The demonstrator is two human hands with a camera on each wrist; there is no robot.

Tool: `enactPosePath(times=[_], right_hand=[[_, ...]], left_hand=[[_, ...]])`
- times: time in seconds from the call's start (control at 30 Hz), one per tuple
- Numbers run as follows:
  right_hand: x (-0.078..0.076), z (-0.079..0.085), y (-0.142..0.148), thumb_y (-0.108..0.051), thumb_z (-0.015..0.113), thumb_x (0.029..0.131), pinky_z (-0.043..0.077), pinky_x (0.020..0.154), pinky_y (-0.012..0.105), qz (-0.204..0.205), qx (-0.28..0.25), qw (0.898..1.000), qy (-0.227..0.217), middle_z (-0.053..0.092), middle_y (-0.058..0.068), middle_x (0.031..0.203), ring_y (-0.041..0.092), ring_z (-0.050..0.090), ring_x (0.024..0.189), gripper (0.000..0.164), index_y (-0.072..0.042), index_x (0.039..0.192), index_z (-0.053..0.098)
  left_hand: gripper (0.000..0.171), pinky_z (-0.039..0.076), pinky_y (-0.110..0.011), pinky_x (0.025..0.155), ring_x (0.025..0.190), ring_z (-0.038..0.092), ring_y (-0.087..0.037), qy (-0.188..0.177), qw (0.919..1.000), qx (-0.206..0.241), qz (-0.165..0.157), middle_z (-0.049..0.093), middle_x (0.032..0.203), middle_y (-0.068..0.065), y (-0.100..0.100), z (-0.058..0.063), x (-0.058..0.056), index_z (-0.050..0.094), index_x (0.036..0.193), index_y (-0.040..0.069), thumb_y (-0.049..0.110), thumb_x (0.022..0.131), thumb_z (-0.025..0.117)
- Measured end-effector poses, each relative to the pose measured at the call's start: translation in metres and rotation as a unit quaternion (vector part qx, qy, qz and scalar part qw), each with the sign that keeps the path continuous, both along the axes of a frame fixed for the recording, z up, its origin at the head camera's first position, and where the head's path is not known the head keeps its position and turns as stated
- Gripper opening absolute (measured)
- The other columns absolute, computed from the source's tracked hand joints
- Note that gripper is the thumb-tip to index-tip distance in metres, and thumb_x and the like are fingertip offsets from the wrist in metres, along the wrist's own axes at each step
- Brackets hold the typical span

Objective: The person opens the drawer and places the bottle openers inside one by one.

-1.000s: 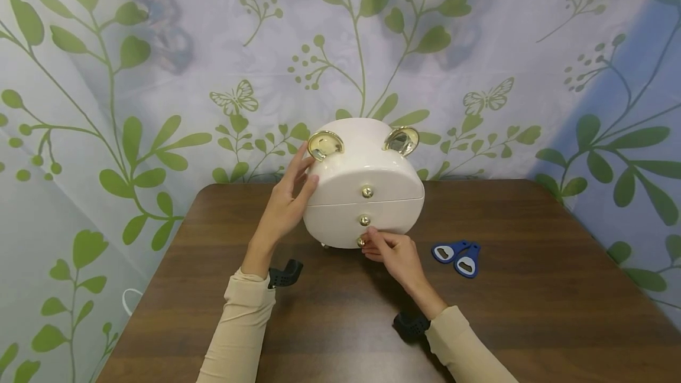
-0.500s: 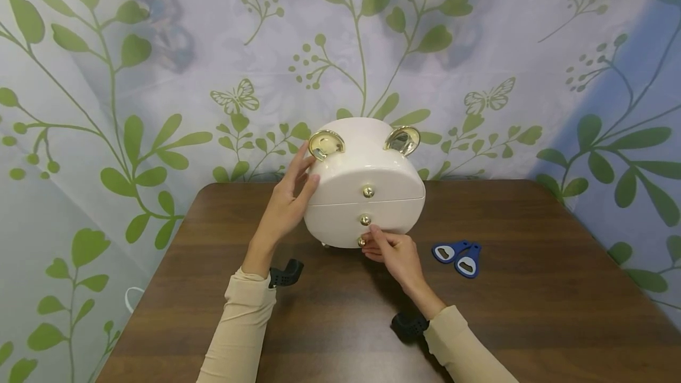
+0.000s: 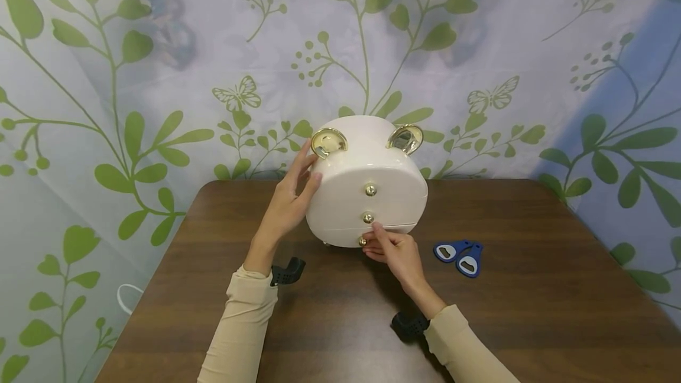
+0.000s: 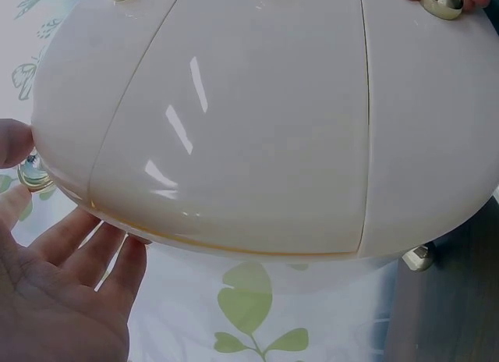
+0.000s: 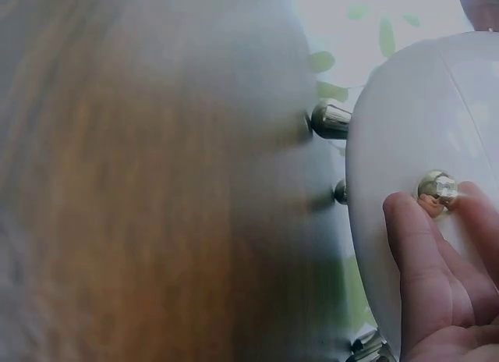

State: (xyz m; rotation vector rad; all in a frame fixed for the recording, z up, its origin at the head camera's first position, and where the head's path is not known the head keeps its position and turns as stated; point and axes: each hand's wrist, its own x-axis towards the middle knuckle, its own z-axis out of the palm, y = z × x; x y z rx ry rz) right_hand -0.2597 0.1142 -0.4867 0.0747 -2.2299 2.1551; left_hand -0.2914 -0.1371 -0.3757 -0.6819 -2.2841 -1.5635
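A glossy white rounded drawer box [image 3: 367, 200] with two gold ears stands on the table. Three gold knobs run down its front. My right hand [image 3: 396, 256] pinches the bottom knob [image 3: 363, 242]; in the right wrist view, thumb and finger stand either side of that knob [image 5: 437, 192]. My left hand [image 3: 284, 208] rests against the box's left side just below the left ear [image 3: 328, 143], fingers extended and thumb toward the front. The left wrist view has the left hand [image 4: 70, 299] spread along the box's edge. The box's inside is hidden.
Two blue bottle openers [image 3: 459, 257] with white centres lie to the right of the box on the brown table [image 3: 532, 312]. A leaf-patterned cloth [image 3: 197, 105] hangs behind the table. Short metallic feet [image 5: 331, 118] hold the box off the tabletop.
The seam above the bottom drawer now shows as a clear line, while the higher seam has faded from sight. Both hands stay nearly in place; the view shifts slightly.
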Motion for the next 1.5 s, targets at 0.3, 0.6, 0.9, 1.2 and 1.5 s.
enactPosePath(times=[0.3, 0.6, 0.9, 1.2, 1.5], right_hand=[[0.002, -0.003, 0.004, -0.020, 0.083, 0.089, 0.064, 0.078, 0.031, 0.029, 0.030, 0.999, 0.025, 0.078, 0.018, 0.102, 0.026, 0.078, 0.087, 0.025, -0.002, 0.107, 0.081], [0.002, -0.004, 0.005, -0.018, 0.085, 0.087, 0.064, 0.077, 0.028, 0.038, 0.048, 0.998, 0.035, 0.079, 0.014, 0.098, 0.025, 0.078, 0.087, 0.023, -0.005, 0.106, 0.082], [0.002, -0.005, 0.007, -0.017, 0.085, 0.087, 0.064, 0.078, 0.030, 0.047, 0.040, 0.998, 0.026, 0.079, 0.016, 0.099, 0.026, 0.078, 0.088, 0.024, -0.004, 0.107, 0.081], [0.005, -0.004, 0.007, -0.015, 0.085, 0.087, 0.064, 0.078, 0.030, 0.047, 0.039, 0.998, 0.026, 0.078, 0.017, 0.100, 0.021, 0.077, 0.086, 0.025, -0.003, 0.108, 0.081], [0.012, -0.003, 0.007, -0.014, 0.084, 0.087, 0.064, 0.078, 0.028, 0.048, 0.049, 0.997, 0.028, 0.079, 0.015, 0.099, 0.017, 0.077, 0.085, 0.024, -0.003, 0.109, 0.081]], left_hand=[[0.066, 0.035, -0.042, 0.124, 0.148, 0.043, -0.021, 0.001, 1.0000, -0.004, 0.004, 0.047, 0.158, -0.005, 0.001, 0.000, -0.001, 0.018, 0.164, 0.042, 0.030, 0.109, 0.053], [0.066, 0.035, -0.043, 0.124, 0.148, 0.043, -0.021, -0.001, 1.0000, -0.002, 0.003, 0.047, 0.158, -0.005, -0.001, 0.000, -0.001, 0.018, 0.164, 0.044, 0.031, 0.109, 0.052], [0.067, 0.035, -0.040, 0.124, 0.148, 0.043, -0.019, 0.003, 1.0000, -0.001, 0.002, 0.047, 0.158, -0.006, -0.001, -0.001, -0.003, 0.018, 0.164, 0.042, 0.028, 0.109, 0.053], [0.067, 0.035, -0.040, 0.124, 0.148, 0.043, -0.020, 0.004, 1.0000, 0.001, 0.002, 0.047, 0.157, -0.007, 0.000, -0.001, -0.003, 0.019, 0.165, 0.042, 0.028, 0.109, 0.053], [0.066, 0.034, -0.039, 0.124, 0.148, 0.043, -0.020, 0.001, 1.0000, 0.002, 0.004, 0.048, 0.157, -0.007, 0.000, -0.002, -0.003, 0.019, 0.164, 0.042, 0.029, 0.109, 0.053]])
